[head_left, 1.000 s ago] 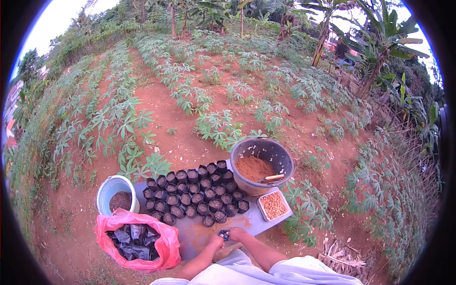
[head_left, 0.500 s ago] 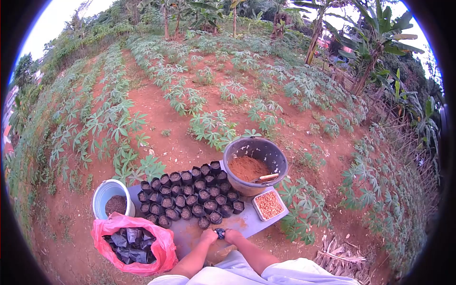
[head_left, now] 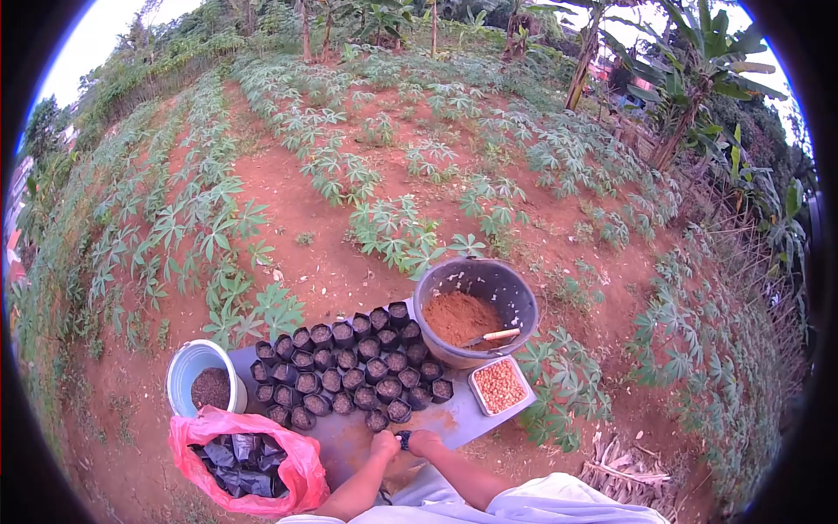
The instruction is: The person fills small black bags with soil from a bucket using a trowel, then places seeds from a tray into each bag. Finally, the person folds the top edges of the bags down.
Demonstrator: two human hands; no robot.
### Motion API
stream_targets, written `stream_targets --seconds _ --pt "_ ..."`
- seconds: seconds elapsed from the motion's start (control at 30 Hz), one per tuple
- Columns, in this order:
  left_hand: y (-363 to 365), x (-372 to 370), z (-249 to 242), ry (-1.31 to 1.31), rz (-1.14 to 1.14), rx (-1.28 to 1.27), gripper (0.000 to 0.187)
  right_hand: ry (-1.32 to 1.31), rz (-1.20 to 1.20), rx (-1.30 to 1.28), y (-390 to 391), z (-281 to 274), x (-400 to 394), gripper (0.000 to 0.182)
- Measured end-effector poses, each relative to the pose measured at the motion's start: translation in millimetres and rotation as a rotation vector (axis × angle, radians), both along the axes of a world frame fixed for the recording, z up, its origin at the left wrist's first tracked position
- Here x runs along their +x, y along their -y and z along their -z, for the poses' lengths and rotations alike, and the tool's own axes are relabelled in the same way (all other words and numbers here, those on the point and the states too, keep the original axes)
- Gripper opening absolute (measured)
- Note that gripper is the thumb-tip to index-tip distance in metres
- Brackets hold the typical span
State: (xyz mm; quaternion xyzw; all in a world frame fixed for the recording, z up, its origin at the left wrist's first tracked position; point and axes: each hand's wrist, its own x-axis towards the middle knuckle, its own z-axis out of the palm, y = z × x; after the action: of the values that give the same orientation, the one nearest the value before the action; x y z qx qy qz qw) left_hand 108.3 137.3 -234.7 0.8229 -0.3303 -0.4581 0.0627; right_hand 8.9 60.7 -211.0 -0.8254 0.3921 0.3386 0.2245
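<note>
My left hand [head_left: 385,444] and my right hand [head_left: 425,443] are close together at the table's near edge. Both are closed on a small black plastic seedling bag [head_left: 403,439] pinched between them; its lower part is hard to make out. Just beyond, rows of black seedling bags [head_left: 352,378] filled with dark soil stand upright on the grey table [head_left: 340,445]. One filled bag [head_left: 376,421] stands nearest my left hand.
On the left are a light-blue bucket [head_left: 180,384] holding dark soil and a pink plastic bag [head_left: 301,463] of empty black bags. A dark tub [head_left: 428,306] contains reddish soil and a wooden-handled trowel [head_left: 493,336]. Beside it sits a tray of corn kernels [head_left: 500,387]. Leafy plants grow beyond.
The view has shifted slightly, so the table's contents appear a little lower. My hands stay on the small black bag, which shows less between them now.
</note>
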Motion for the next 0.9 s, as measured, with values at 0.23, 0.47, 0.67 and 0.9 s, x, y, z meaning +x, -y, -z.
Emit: stream_targets --seconds 0.23,0.47,0.67,0.9 --pt "-7 -6 -13 0.111 -0.143 -0.118 0.041 0.052 -0.024 -0.013 -4 0 -3 0.034" --pt "-20 -23 -1 0.049 -0.256 -0.064 0.051 0.2 0.072 0.136 -28 -11 -35 0.042" --pt "-32 -27 43 0.103 -0.404 -0.126 0.053 0.113 0.461 0.5 -14 11 -63 0.055" --pt "-46 -36 -12 -0.197 -0.416 0.021 0.056 0.21 -0.043 0.151 4 4 -45 0.049"
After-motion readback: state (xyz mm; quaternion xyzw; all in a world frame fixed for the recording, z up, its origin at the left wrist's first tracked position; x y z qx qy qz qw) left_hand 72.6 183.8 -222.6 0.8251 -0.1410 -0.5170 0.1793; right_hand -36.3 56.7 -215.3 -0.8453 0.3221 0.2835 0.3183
